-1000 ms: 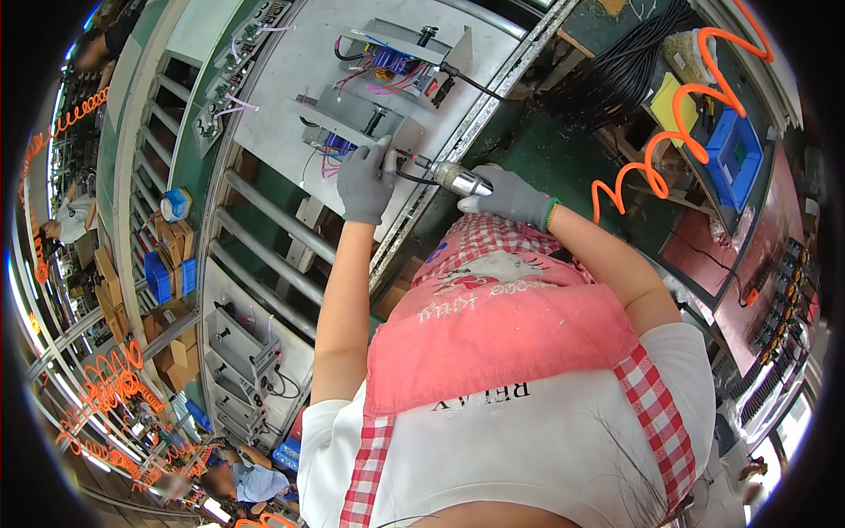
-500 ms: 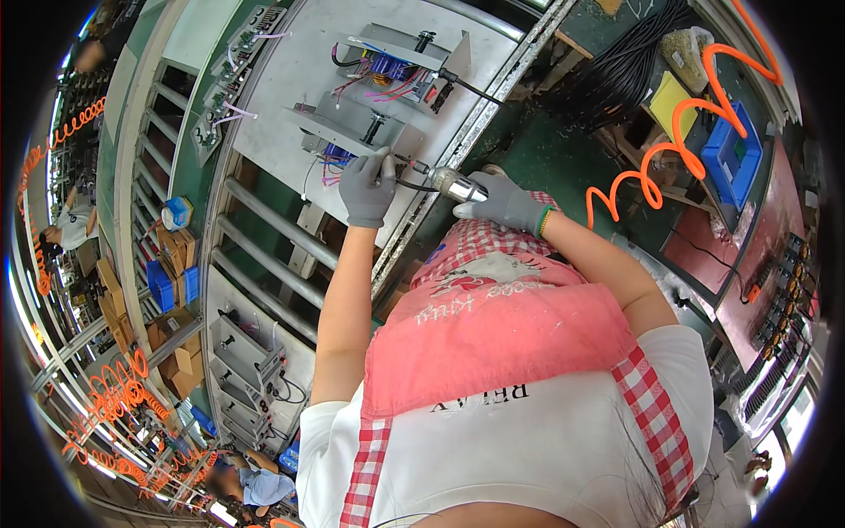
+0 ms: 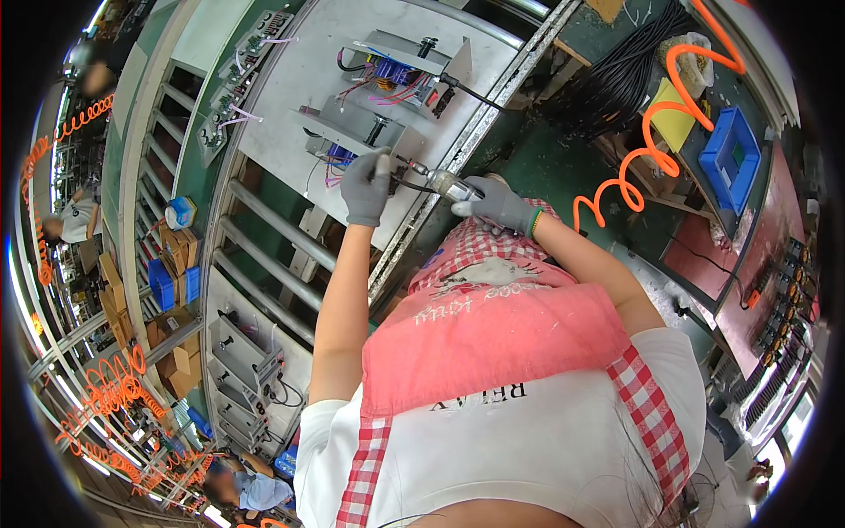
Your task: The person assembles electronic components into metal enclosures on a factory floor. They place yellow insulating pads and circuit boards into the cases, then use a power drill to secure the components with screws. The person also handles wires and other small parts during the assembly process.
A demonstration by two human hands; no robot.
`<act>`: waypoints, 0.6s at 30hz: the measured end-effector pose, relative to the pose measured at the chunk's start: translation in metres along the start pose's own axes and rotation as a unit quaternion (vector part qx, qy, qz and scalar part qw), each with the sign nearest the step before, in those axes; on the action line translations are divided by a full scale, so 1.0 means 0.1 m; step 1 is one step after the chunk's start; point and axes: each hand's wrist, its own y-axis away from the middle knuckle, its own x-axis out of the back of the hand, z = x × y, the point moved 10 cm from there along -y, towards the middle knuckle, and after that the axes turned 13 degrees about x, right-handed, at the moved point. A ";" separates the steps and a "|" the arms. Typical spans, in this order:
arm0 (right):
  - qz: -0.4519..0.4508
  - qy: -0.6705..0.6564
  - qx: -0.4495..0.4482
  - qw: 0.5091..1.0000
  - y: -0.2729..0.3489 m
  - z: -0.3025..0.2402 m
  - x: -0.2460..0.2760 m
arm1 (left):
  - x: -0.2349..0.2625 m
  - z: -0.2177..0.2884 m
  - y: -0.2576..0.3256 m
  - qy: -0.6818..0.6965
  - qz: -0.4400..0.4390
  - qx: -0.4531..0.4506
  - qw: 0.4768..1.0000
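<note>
My right hand, in a grey glove, is wrapped round a silver power screwdriver. The driver's bit points left toward the nearer grey metal housing, whose blue wound coil and thin coloured wires show beside it. At that housing's near edge is my left hand, also gloved, its fingers bent and pinched together; whatever is between them is hidden. A black cable runs between my left hand and the driver. Just beyond sits a second, similar housing with a coil, wires and a black cable.
Both housings stand on a pale board over metal rollers. More housings lie at lower left. Circuit boards line the far left rail. Right of me are a coiled orange hose, a blue bin and black cables.
The view has shifted slightly, and the orange hose appears further left. Both hands keep nearly the same places; the driver's bit still points toward the nearer housing.
</note>
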 end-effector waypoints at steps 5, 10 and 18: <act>0.046 0.084 0.007 0.995 0.32 -0.26 0.18 | 0.21 -1.03 0.12 0.532 0.055 0.419 0.733; 0.050 0.139 0.033 0.989 0.64 -0.64 0.24 | 0.12 -0.35 0.36 0.601 -0.016 0.400 0.691; 0.033 0.169 0.111 0.979 0.82 -0.97 -0.01 | -0.40 -0.03 0.56 0.681 -0.212 0.372 0.595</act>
